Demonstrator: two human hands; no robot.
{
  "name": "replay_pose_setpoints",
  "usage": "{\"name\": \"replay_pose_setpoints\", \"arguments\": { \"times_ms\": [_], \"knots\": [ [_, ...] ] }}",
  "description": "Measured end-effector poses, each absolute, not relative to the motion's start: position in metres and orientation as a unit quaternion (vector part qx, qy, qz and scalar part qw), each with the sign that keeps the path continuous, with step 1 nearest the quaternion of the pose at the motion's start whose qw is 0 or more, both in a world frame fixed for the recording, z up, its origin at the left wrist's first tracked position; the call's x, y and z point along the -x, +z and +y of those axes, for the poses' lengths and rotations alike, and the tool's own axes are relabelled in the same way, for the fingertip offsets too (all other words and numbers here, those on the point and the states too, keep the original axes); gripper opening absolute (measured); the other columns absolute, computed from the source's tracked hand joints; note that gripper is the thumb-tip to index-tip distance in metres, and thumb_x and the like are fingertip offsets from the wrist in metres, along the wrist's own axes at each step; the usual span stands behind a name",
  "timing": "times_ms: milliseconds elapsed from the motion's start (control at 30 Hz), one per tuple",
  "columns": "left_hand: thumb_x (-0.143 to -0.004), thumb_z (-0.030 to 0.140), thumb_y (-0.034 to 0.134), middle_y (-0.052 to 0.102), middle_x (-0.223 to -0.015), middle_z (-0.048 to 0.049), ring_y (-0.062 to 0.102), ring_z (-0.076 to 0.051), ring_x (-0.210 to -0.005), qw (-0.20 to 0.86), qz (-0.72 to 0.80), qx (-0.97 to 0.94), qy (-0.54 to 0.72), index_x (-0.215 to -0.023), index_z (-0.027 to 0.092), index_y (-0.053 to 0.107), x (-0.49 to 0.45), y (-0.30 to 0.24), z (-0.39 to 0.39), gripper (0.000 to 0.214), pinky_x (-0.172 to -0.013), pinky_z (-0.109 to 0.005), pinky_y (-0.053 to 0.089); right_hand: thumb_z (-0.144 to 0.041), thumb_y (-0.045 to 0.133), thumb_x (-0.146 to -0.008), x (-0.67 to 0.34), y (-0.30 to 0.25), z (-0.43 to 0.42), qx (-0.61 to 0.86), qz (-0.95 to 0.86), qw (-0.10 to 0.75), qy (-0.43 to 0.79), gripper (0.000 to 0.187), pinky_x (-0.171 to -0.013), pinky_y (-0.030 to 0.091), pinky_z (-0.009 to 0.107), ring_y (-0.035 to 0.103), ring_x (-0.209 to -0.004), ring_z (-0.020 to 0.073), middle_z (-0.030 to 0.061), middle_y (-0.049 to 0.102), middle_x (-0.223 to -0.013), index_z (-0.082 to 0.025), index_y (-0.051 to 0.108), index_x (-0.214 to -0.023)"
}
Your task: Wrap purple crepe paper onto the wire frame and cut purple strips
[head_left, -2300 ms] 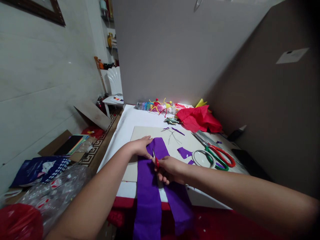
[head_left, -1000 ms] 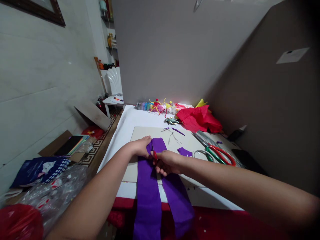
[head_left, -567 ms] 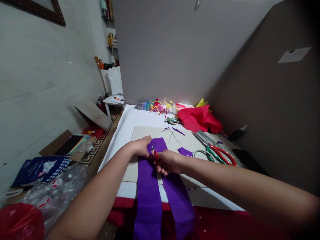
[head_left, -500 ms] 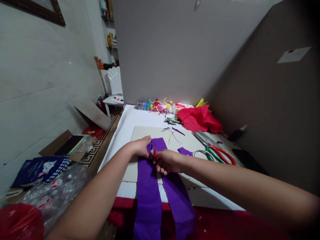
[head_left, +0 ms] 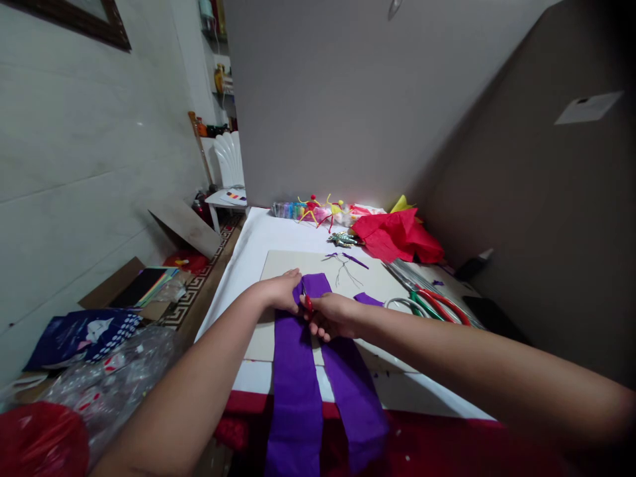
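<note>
A long strip of purple crepe paper (head_left: 295,391) lies folded over at its far end, and two lengths hang past the table's front edge. My left hand (head_left: 284,291) grips its upper left side, thumb toward the middle. In my right hand (head_left: 332,315) are small scissors with red handles (head_left: 309,305). Their blades point away from me and touch the purple paper beside my left thumb; part of the blades is hidden. Just beyond the hands is a thin wire figure (head_left: 342,268) with bits of purple on it. A smaller purple scrap (head_left: 368,299) lies to the right.
Under the work is a grey board (head_left: 275,262) on a white-covered table (head_left: 253,232). Larger red-handled scissors (head_left: 442,306) lie at right, near crumpled red paper (head_left: 397,233). Pipe-cleaner figures (head_left: 311,211) stand at the back. Plastic bags (head_left: 129,371) sit at lower left.
Both hands stay at nearly the same place on the purple paper. The small scissors have shifted very slightly, and the view has moved a little.
</note>
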State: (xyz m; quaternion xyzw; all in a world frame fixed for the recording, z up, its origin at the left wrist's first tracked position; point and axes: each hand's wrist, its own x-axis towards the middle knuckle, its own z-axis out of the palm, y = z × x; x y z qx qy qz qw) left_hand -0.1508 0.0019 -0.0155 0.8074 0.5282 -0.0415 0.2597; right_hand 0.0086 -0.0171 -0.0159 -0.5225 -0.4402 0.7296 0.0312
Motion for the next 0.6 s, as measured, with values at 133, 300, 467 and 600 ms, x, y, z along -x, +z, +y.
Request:
{"name": "replay_pose_setpoints", "arguments": {
  "times_ms": [133, 300, 467, 600],
  "knots": [
    [-0.057, 0.034, 0.069, 0.009, -0.150, -0.0196, 0.011, -0.031, -0.137, 0.259, 0.530, -0.807, -0.043, -0.140, 0.007, 0.018, 0.150, -0.014, 0.001, 0.100, -0.111, -0.035, 0.017, -0.033, 0.051, -0.089, -0.009, -0.018, -0.017, 0.541, -0.429, 0.019, 0.723, 0.031, -0.078, 0.050, 0.039, 0.058, -0.093, 0.0187, 0.0079, 0.057, -0.111, -0.015, 0.053, -0.114],
    [-0.057, 0.034, 0.070, 0.008, -0.150, -0.0217, 0.011, -0.030, -0.137, 0.257, 0.530, -0.807, -0.044, -0.139, 0.004, 0.019, 0.151, -0.015, 0.002, 0.101, -0.111, -0.034, 0.017, -0.033, 0.051, -0.089, -0.011, -0.015, -0.018, 0.545, -0.419, 0.007, 0.726, 0.031, -0.078, 0.050, 0.038, 0.059, -0.093, 0.0185, 0.0078, 0.057, -0.111, -0.014, 0.053, -0.114],
    [-0.056, 0.035, 0.070, 0.008, -0.149, -0.0217, 0.011, -0.030, -0.137, 0.257, 0.531, -0.806, -0.044, -0.139, 0.004, 0.019, 0.151, -0.016, 0.002, 0.102, -0.111, -0.035, 0.018, -0.034, 0.050, -0.089, -0.016, -0.013, -0.021, 0.540, -0.408, -0.009, 0.736, 0.030, -0.076, 0.050, 0.037, 0.059, -0.090, 0.0176, 0.0074, 0.058, -0.108, -0.014, 0.053, -0.112],
    [-0.056, 0.037, 0.070, 0.008, -0.150, -0.0218, 0.011, -0.031, -0.137, 0.256, 0.529, -0.808, -0.043, -0.140, 0.002, 0.019, 0.152, -0.016, 0.003, 0.105, -0.111, -0.034, 0.017, -0.036, 0.049, -0.090, -0.019, -0.015, -0.024, 0.533, -0.404, -0.018, 0.743, 0.029, -0.068, 0.051, 0.032, 0.060, -0.080, 0.0143, 0.0057, 0.059, -0.099, -0.013, 0.055, -0.107]
  ]
}}
